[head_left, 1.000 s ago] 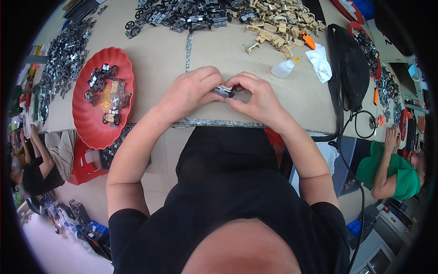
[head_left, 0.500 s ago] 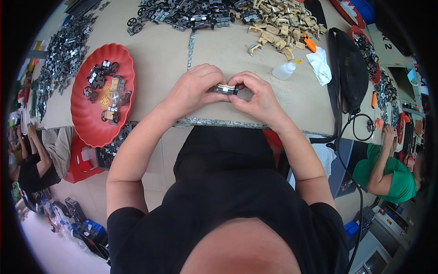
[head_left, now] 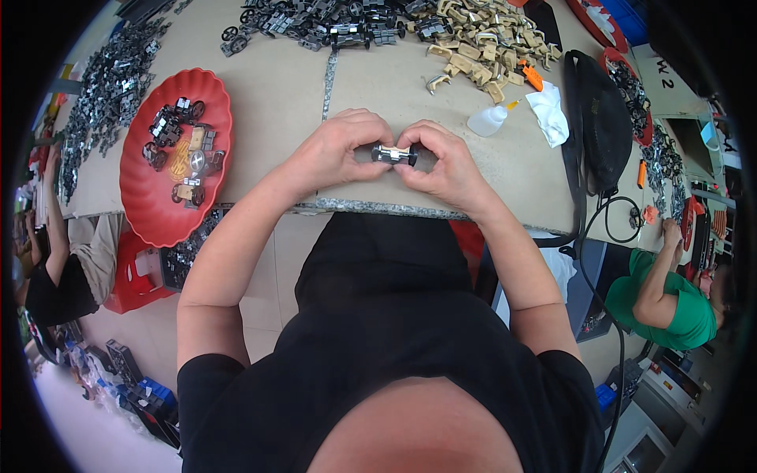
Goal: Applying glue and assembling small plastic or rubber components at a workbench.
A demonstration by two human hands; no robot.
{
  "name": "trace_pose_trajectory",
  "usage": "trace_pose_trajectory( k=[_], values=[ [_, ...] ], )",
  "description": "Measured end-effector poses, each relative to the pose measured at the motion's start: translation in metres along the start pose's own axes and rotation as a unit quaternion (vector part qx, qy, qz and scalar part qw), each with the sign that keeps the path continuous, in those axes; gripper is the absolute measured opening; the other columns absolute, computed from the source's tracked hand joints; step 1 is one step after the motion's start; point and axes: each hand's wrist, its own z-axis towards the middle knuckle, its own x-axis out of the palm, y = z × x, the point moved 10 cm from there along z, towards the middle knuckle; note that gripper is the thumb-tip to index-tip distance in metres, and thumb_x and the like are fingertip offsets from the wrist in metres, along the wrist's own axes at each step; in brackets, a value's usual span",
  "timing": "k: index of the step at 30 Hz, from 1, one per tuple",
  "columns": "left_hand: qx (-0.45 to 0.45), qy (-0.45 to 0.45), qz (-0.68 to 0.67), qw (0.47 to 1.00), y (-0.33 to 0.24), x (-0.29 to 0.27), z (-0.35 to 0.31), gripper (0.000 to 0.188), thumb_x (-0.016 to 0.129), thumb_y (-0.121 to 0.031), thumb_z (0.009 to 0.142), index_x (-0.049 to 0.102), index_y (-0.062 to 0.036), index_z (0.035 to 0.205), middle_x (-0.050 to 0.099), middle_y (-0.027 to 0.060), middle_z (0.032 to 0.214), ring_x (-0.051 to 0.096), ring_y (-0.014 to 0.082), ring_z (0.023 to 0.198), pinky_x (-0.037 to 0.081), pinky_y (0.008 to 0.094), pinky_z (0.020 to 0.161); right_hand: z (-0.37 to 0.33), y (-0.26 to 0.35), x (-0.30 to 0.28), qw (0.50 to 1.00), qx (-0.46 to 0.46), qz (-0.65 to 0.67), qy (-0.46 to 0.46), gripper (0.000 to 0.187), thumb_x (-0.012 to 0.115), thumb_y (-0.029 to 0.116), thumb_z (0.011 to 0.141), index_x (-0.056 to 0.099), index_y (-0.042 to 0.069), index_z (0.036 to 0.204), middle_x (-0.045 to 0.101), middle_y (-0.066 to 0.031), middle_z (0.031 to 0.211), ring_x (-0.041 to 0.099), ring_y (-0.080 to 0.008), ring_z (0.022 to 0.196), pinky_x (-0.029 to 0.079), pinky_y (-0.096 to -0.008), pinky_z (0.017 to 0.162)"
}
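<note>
Above the near edge of the table, both of my hands hold a small toy car point(head_left: 394, 154) between them. It is black and tan with shiny parts and dark ends like wheels. My left hand point(head_left: 343, 154) pinches its left end, and my right hand point(head_left: 448, 164) grips the right end with curled fingers. The fingertips partly cover it. Left of my hands, a red scalloped tray point(head_left: 150, 217) holds several toy cars point(head_left: 167, 130) with black wheels, some with tan bodies.
Dark wheeled toy parts point(head_left: 315, 27) and tan curved pieces point(head_left: 481, 51) are heaped at the far side. A small white squeeze bottle point(head_left: 487, 121), white tissue point(head_left: 550, 117) and black bag point(head_left: 603, 118) lie to the right. Other people sit at both sides.
The toy car has turned slightly between my fingers, showing more of its tan top and dark ends. My hands stay in nearly the same place. A person at left has raised an arm.
</note>
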Motion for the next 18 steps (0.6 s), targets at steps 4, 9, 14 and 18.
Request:
trace_pose_trajectory(
  k=[4, 9, 14, 18],
  values=[
    [0.011, -0.028, 0.001, 1.000, -0.003, -0.003, -0.001, 0.018, 0.068, -0.006, 0.063, 0.057, -0.0052, 0.078, 0.059, 0.0031, 0.076, 0.057, 0.0202, 0.077, 0.042, 0.0318, 0.075, -0.001, 0.003, -0.001, 0.999, -0.042, -0.001, -0.012, 0.024, 0.068, 0.006, 0.066, 0.056, 0.002, 0.087, 0.055, -0.0076, 0.082, 0.054, -0.0192, 0.075, 0.045, -0.0286, 0.068],
    [0.007, -0.024, 0.001, 1.000, -0.003, -0.001, -0.001, 0.019, 0.068, -0.007, 0.063, 0.058, -0.0057, 0.078, 0.060, 0.0027, 0.077, 0.057, 0.0200, 0.078, 0.041, 0.0304, 0.075, -0.001, 0.004, -0.001, 0.999, -0.047, 0.006, -0.009, 0.024, 0.068, 0.006, 0.066, 0.056, 0.002, 0.087, 0.055, -0.0075, 0.082, 0.054, -0.0195, 0.076, 0.044, -0.0281, 0.068],
    [0.019, -0.055, 0.061, 0.996, -0.007, -0.006, -0.003, 0.022, 0.068, -0.007, 0.061, 0.057, -0.0060, 0.080, 0.059, 0.0033, 0.081, 0.057, 0.0200, 0.078, 0.043, 0.0315, 0.071, 0.000, -0.006, 0.002, 0.998, 0.004, 0.066, 0.025, 0.028, 0.066, 0.005, 0.069, 0.055, 0.000, 0.094, 0.055, -0.0074, 0.097, 0.054, -0.0168, 0.088, 0.042, -0.0281, 0.079],
    [0.090, -0.106, 0.250, 0.958, -0.031, -0.013, -0.012, 0.024, 0.066, -0.004, 0.059, 0.057, -0.0058, 0.081, 0.057, 0.0051, 0.086, 0.057, 0.0198, 0.077, 0.046, 0.0315, 0.062, -0.002, -0.018, -0.011, 0.935, 0.096, 0.333, -0.072, 0.038, 0.062, 0.004, 0.075, 0.052, 0.001, 0.111, 0.052, -0.0086, 0.111, 0.053, -0.0154, 0.095, 0.042, -0.0269, 0.083]
  ],
)
